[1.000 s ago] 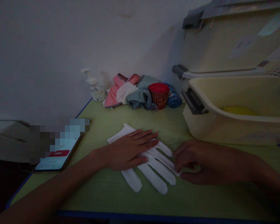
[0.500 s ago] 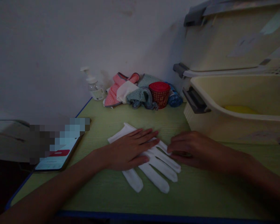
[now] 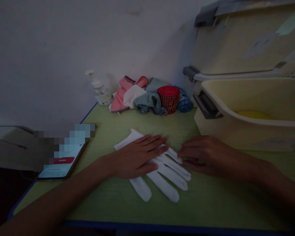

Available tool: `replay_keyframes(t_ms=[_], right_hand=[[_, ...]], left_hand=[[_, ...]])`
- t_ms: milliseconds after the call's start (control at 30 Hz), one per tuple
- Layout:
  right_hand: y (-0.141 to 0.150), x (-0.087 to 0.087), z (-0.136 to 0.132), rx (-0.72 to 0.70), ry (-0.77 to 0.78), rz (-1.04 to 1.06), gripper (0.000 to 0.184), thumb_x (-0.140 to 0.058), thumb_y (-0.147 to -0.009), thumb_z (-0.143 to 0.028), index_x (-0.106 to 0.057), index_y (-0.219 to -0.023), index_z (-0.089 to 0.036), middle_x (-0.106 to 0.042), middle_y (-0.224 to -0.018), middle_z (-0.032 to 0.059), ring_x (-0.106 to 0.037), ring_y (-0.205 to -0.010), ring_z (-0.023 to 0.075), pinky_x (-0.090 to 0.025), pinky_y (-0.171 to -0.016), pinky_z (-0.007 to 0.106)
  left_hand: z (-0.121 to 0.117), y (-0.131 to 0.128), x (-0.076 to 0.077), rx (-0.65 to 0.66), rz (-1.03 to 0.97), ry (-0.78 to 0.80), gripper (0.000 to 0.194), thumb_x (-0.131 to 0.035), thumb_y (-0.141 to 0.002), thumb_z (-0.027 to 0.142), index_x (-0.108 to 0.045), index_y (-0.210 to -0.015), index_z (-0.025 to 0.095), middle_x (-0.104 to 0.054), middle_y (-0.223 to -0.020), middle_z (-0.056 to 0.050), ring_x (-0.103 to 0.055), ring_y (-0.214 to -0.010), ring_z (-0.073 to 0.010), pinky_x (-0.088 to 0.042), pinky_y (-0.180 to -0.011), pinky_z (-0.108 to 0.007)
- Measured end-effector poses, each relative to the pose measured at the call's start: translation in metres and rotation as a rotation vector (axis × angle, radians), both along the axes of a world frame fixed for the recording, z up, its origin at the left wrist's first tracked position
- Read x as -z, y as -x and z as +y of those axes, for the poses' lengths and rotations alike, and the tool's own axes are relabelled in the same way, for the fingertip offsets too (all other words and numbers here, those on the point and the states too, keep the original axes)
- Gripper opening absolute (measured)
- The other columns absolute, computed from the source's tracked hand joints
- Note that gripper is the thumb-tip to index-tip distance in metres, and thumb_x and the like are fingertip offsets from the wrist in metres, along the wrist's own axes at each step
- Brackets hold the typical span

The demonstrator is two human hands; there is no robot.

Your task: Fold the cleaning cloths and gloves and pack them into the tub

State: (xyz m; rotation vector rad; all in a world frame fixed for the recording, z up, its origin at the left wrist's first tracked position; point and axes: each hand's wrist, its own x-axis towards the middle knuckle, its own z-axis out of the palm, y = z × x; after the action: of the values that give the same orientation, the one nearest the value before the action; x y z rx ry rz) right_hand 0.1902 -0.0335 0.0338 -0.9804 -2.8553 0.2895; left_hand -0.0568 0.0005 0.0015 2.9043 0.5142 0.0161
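Note:
A white cloth glove [image 3: 166, 177] lies flat on the green table, its fingers spread toward the lower right and its cuff at the upper left. My left hand [image 3: 137, 157] rests palm down across the glove's back, fingers stretched out, hiding much of the glove's palm area. Close to the tip of the glove's uppermost finger is my right hand [image 3: 199, 152], loosely curved, with a gap between thumb and fingers. Its fingertips are right at that tip; whether they touch it I cannot tell.
A lidded cream storage box [image 3: 245, 136] stands open at the right, something yellow [image 3: 253, 114] inside. Along the wall are a pump bottle [image 3: 102, 93], pink and grey-green cloths [image 3: 147, 102], a red tub [image 3: 168, 100] and a blue roll [image 3: 185, 104]. A phone [image 3: 61, 168] leans at the left edge.
My right hand has shifted slightly right, and the tip of the glove's uppermost finger now shows. My left hand stays flat on the glove.

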Motion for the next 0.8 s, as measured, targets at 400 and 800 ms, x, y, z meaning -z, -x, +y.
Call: replay_keyframes(t_ms=[400, 800], right_hand=[[0.0043, 0.0045, -0.0022, -0.028, -0.101, -0.026, 0.011, -0.056, -0.082, -0.01, -0.064, -0.077, -0.017, -0.066, -0.072, 0.0008, -0.059, -0.067, 0.0152, -0.04, -0.066, 0.027], [0.005, 0.0065, -0.0031, -0.005, -0.012, -0.009, 0.015, -0.052, -0.085, -0.014, -0.066, -0.082, -0.019, -0.067, -0.074, 0.0003, -0.061, -0.071, 0.0141, -0.042, -0.069, 0.025]], left_hand=[[-0.0001, -0.0002, -0.0006, 0.003, 0.013, -0.021, 0.056, -0.027, -0.094, 0.042, -0.02, -0.142, 0.012, -0.013, -0.151, -0.01, -0.007, -0.139, -0.0182, -0.01, -0.113, -0.036], [-0.0009, -0.0008, -0.001, -0.011, 0.011, -0.016, 0.057, -0.027, -0.094, 0.042, -0.021, -0.141, 0.01, -0.014, -0.151, -0.011, -0.007, -0.139, -0.0178, -0.01, -0.114, -0.036]])
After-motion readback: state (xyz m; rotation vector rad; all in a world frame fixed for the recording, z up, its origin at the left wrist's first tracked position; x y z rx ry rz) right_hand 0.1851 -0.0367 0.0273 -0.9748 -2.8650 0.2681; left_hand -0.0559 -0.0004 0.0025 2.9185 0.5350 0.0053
